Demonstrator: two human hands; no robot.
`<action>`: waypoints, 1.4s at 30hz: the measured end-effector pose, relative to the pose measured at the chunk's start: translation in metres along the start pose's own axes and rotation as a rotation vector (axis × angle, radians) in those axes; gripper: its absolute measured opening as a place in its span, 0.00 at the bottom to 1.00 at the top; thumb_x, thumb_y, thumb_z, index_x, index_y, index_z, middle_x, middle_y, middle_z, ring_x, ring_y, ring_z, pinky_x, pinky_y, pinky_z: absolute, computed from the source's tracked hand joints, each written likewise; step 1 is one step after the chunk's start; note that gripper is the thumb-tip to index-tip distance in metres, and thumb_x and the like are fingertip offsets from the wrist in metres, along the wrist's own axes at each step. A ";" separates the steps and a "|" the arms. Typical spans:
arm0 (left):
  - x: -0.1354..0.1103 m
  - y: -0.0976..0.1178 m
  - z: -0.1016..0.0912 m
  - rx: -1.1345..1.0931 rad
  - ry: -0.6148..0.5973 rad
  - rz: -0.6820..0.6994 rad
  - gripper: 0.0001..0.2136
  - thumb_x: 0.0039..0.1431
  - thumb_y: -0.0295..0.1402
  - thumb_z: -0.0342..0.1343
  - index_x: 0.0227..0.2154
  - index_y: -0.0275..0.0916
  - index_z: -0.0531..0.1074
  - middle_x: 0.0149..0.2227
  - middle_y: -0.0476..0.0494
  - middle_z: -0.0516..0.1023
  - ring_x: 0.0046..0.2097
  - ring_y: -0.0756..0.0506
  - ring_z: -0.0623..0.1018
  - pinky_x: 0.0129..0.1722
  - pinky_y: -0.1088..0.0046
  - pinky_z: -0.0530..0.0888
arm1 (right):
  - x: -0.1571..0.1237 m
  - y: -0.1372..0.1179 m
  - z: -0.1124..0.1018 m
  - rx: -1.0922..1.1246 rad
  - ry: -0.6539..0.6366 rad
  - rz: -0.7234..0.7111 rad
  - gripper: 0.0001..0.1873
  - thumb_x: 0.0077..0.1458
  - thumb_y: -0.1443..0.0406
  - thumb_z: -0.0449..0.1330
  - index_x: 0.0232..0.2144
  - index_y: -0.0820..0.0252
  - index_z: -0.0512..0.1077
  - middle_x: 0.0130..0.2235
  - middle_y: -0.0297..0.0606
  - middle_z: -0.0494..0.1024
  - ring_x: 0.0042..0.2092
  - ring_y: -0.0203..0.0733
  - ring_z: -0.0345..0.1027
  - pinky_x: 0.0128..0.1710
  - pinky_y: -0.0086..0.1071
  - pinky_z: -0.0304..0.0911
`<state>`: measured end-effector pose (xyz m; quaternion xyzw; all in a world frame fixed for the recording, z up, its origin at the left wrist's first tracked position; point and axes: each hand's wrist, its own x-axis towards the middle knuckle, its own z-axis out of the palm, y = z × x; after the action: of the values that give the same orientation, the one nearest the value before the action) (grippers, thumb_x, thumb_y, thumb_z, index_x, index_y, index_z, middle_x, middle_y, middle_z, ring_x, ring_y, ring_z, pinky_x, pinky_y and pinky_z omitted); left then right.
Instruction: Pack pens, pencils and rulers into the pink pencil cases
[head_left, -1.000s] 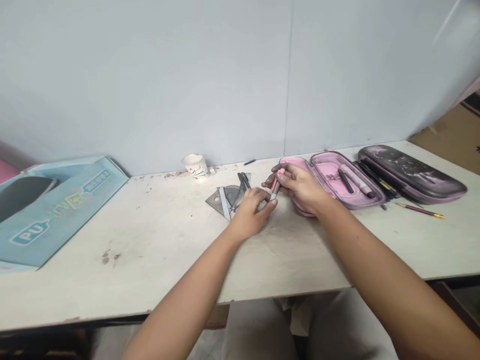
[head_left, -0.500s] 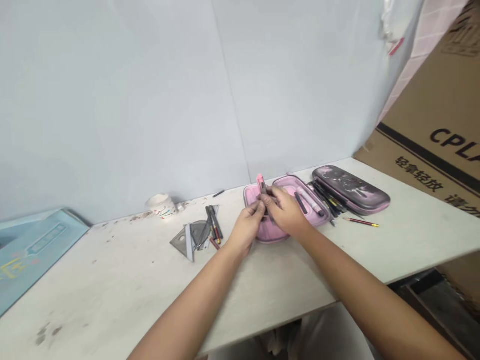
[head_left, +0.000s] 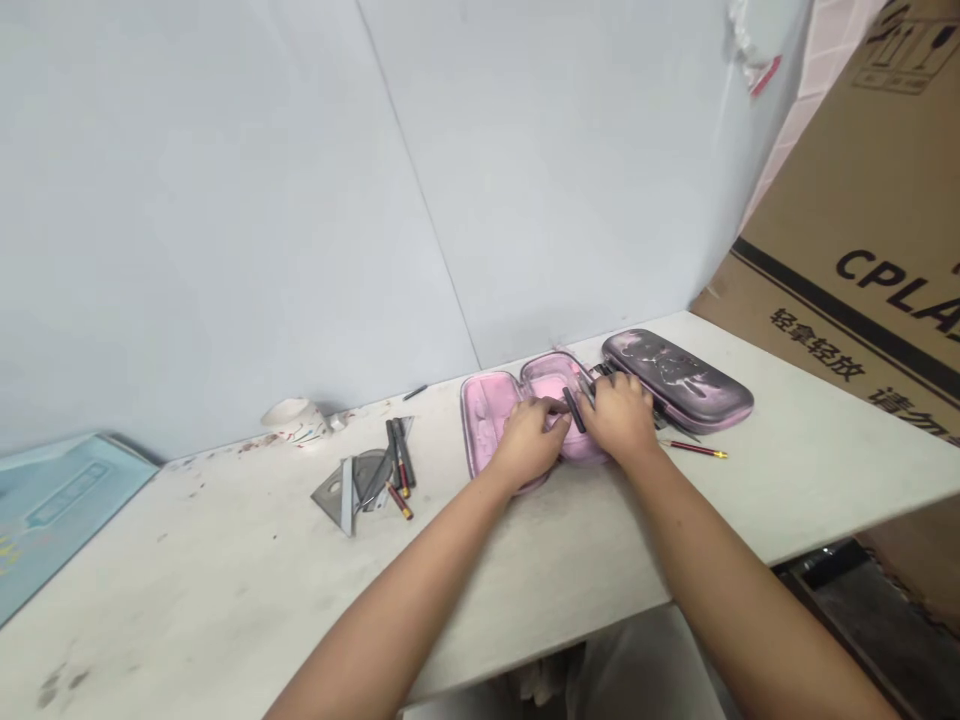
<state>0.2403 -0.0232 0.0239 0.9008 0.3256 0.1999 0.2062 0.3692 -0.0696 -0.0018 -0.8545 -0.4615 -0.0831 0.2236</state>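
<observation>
A pink pencil case (head_left: 481, 412) lies unfolded on the table, both halves facing up. My left hand (head_left: 531, 440) is over its middle, thumb and forefinger apart, with no held item visible. A short black pen (head_left: 574, 411) rests in the right half, between my hands. My right hand (head_left: 621, 412) bends its fingers down at that half's right edge; their tips and whatever they grip are hidden. Just beyond, a dark pencil case with a raised design (head_left: 675, 375) has pens along its near side, partly covered by my right hand.
Left of the pink case are dark pens (head_left: 400, 452), a short red pencil (head_left: 399, 500) and grey set squares (head_left: 346, 495). A paper cup (head_left: 296, 420) lies near the wall. A red pencil (head_left: 694, 449) is at right, a blue box (head_left: 67, 510) far left, a large carton (head_left: 847, 250) beyond the table.
My hands, together around a pink-tipped pen before, have separated and lowered to the pink case. The right hand has moved right, over its edge. The view has shifted slightly.
</observation>
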 end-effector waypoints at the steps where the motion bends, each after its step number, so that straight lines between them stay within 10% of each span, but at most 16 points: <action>1: -0.005 -0.003 -0.004 0.003 0.011 0.005 0.13 0.56 0.34 0.47 0.41 0.36 0.72 0.43 0.40 0.74 0.48 0.43 0.70 0.51 0.66 0.64 | -0.003 -0.002 0.000 -0.028 0.004 -0.008 0.22 0.56 0.56 0.47 0.41 0.69 0.69 0.44 0.54 0.69 0.48 0.55 0.58 0.45 0.44 0.54; 10: -0.056 -0.075 -0.067 0.102 0.104 -0.033 0.12 0.56 0.34 0.47 0.38 0.37 0.72 0.41 0.41 0.73 0.46 0.43 0.70 0.50 0.66 0.65 | -0.019 -0.026 -0.009 -0.238 0.159 -0.190 0.22 0.57 0.58 0.44 0.39 0.70 0.68 0.42 0.55 0.69 0.47 0.56 0.58 0.46 0.46 0.51; 17: -0.042 -0.161 -0.124 0.350 0.156 -0.198 0.13 0.57 0.35 0.45 0.40 0.37 0.71 0.42 0.39 0.71 0.46 0.41 0.70 0.48 0.64 0.66 | 0.010 -0.128 0.001 -0.180 -0.101 -0.546 0.17 0.58 0.62 0.43 0.39 0.64 0.68 0.43 0.48 0.71 0.46 0.48 0.61 0.44 0.37 0.55; 23: -0.011 -0.213 -0.125 0.477 0.090 -0.324 0.15 0.56 0.36 0.44 0.43 0.37 0.69 0.44 0.35 0.69 0.47 0.38 0.69 0.45 0.61 0.67 | 0.041 -0.208 0.047 -0.194 -0.258 -0.767 0.18 0.58 0.68 0.40 0.44 0.63 0.66 0.45 0.46 0.70 0.47 0.46 0.61 0.43 0.35 0.57; 33: 0.013 -0.224 -0.097 0.512 0.031 -0.334 0.15 0.52 0.29 0.47 0.42 0.31 0.67 0.46 0.31 0.67 0.51 0.36 0.64 0.47 0.57 0.63 | 0.060 -0.238 0.090 -0.206 -0.346 -0.773 0.17 0.57 0.71 0.42 0.45 0.64 0.66 0.46 0.49 0.68 0.48 0.48 0.61 0.40 0.36 0.60; 42: 0.028 -0.164 -0.107 0.409 0.084 -0.151 0.19 0.63 0.32 0.32 0.39 0.33 0.69 0.41 0.35 0.72 0.47 0.41 0.69 0.46 0.63 0.64 | 0.048 -0.184 0.025 -0.163 -0.236 -0.692 0.20 0.61 0.61 0.38 0.45 0.62 0.65 0.45 0.45 0.72 0.46 0.43 0.65 0.42 0.32 0.59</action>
<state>0.1247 0.1367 0.0380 0.8878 0.4341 0.1512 0.0198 0.2419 0.0651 0.0489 -0.6666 -0.7375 -0.0909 0.0588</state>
